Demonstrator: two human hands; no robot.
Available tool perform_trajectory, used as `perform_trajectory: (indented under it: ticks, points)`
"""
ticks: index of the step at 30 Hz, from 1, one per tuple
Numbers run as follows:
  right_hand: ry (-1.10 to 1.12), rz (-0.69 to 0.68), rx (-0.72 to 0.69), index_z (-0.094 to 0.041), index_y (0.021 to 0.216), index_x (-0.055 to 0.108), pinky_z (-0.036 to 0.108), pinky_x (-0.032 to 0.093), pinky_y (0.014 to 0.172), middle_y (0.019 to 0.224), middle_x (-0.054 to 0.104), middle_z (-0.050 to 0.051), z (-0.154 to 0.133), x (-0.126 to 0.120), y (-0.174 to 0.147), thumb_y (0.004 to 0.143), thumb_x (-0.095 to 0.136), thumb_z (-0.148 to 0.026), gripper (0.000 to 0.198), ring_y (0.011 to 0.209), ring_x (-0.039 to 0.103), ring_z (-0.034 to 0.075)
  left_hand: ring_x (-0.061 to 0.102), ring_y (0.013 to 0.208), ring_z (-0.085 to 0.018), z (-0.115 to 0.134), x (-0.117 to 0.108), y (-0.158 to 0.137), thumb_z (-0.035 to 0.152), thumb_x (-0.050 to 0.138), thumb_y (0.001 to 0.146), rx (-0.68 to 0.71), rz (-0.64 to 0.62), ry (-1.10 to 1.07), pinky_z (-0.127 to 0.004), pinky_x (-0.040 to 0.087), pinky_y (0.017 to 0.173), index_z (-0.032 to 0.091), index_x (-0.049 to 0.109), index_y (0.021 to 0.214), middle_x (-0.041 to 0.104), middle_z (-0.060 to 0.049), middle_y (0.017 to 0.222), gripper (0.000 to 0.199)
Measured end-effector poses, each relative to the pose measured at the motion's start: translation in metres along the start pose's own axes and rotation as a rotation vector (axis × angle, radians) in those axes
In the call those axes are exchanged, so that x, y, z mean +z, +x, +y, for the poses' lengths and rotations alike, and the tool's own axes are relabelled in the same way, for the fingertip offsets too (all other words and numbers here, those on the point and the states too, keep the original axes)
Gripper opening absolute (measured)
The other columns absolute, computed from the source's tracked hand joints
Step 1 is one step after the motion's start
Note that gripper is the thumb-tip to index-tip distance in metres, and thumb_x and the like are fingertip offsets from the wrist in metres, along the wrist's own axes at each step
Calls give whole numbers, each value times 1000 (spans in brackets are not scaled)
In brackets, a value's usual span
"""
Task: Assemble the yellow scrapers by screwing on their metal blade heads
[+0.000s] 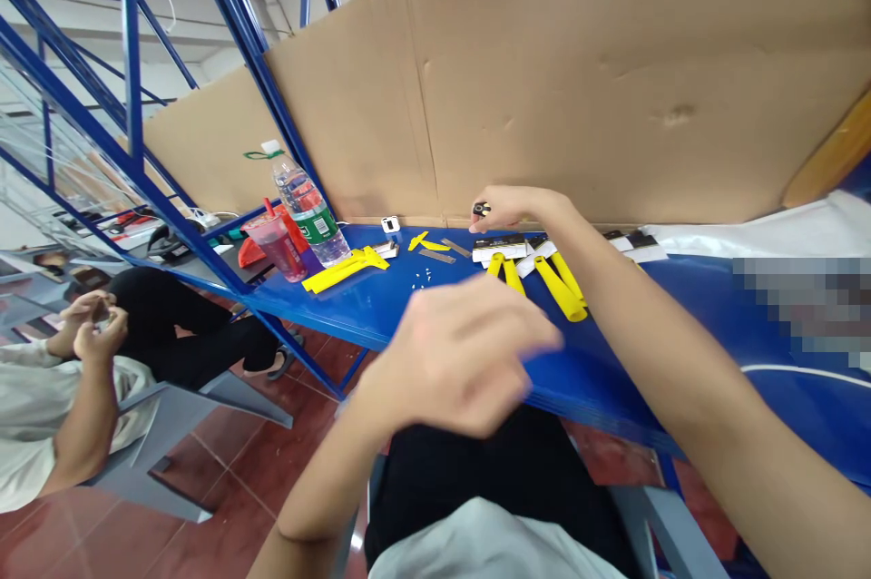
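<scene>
My right hand (507, 205) reaches to the back of the blue table, its fingers closed on a small black-and-yellow object (482, 210) whose kind I cannot make out. Below that hand lie flat white-and-black packets (500, 247) and several yellow tubular pieces (562, 290). My left hand (463, 352) hovers above the table's front edge, bent and smeared by motion; nothing shows clearly in its fingers. Small white bits (423, 278) lie scattered behind it. Thin metal strips (437, 255) and a yellow piece with angled arms (417, 240) rest farther back.
At the left stand a large water bottle (309, 207) and a red drink cup (280, 243), beside more yellow pieces (347, 268). A cardboard panel (544, 89) backs the blue table (340, 311). Another person (88, 361) sits at the left. A white cable (803, 369) crosses the right side.
</scene>
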State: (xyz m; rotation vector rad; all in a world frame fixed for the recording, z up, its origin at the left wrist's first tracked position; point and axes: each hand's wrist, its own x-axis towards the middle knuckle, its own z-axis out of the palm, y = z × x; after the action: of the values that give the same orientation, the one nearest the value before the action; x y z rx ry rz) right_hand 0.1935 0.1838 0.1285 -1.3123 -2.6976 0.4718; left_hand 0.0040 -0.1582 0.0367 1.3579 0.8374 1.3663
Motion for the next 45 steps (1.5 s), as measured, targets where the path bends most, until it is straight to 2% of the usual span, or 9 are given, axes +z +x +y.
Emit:
perform_trajectory:
  ticks: [2, 5, 8, 12, 16, 20, 25, 30, 45]
  points:
    - [-5, 12, 7, -16, 103, 79, 32, 45, 62, 96, 81, 10, -4, 2, 1, 95, 75, -44, 30, 66, 60, 17, 70, 110, -32, 5, -52, 97, 23, 65, 91, 202, -95, 528, -46, 59, 97, 23, 78, 100, 75, -12, 108, 16]
    - [10, -1, 10, -18, 99, 77, 32, 44, 61, 100, 81, 10, -11, 9, 4, 96, 74, -47, 30, 66, 61, 16, 69, 112, -30, -9, -149, 187, 19, 56, 95, 263, 156, 1137, -48, 52, 110, 19, 72, 109, 75, -14, 116, 21]
    - [22, -50, -20, -18, 101, 75, 31, 43, 60, 96, 78, 10, -15, 21, 12, 96, 74, -43, 26, 65, 60, 16, 66, 120, -37, -28, -222, 203, 21, 65, 90, 110, 270, 1373, -55, 48, 114, 14, 69, 119, 74, -21, 125, 30]
    - [-26, -83, -16, -18, 102, 74, 32, 40, 58, 82, 72, 6, -16, 37, 22, 94, 77, -41, 25, 60, 55, 15, 67, 120, -38, -43, -257, 192, 26, 68, 92, 64, 269, 1417, -53, 49, 112, 15, 69, 117, 75, -21, 123, 27]
    - [-51, -67, -20, -18, 95, 73, 32, 40, 60, 84, 73, 9, -19, 41, 24, 94, 77, -59, 42, 64, 59, 17, 66, 127, -37, -49, -248, 188, 32, 54, 105, 139, 357, 1366, -50, 50, 113, 16, 68, 131, 71, -21, 135, 33]
    - [-10, 28, -2, -18, 90, 72, 35, 43, 63, 90, 77, 15, -29, 36, 25, 97, 52, -87, 72, 69, 66, 22, 73, 98, -27, -46, -211, 170, 52, 60, 107, 328, 512, 651, -41, 59, 91, 19, 64, 134, 74, -13, 116, 43]
    - [-50, 64, -140, -18, 102, 77, 34, 45, 73, 98, 80, 14, -32, 47, 35, 104, 60, -58, 43, 81, 70, 24, 72, 85, -19, -36, -156, 137, 52, 83, 94, 269, 315, -65, -33, 60, 75, 23, 63, 126, 73, -7, 104, 47]
    - [-72, 64, -138, -18, 114, 78, 32, 45, 77, 120, 80, 14, -18, 70, 49, 92, 78, -35, 28, 98, 71, 25, 70, 80, -16, -43, -138, 123, 43, 89, 90, 202, 303, -235, -30, 59, 69, 24, 59, 121, 72, -4, 103, 48]
    - [-141, 151, -90, -17, 116, 82, 27, 49, 79, 116, 83, 11, -18, 81, 84, 98, 76, -41, 30, 98, 76, 23, 60, 70, -13, -58, -150, 130, 35, 88, 89, 64, 299, -412, -25, 52, 55, 19, 62, 115, 67, -4, 99, 40]
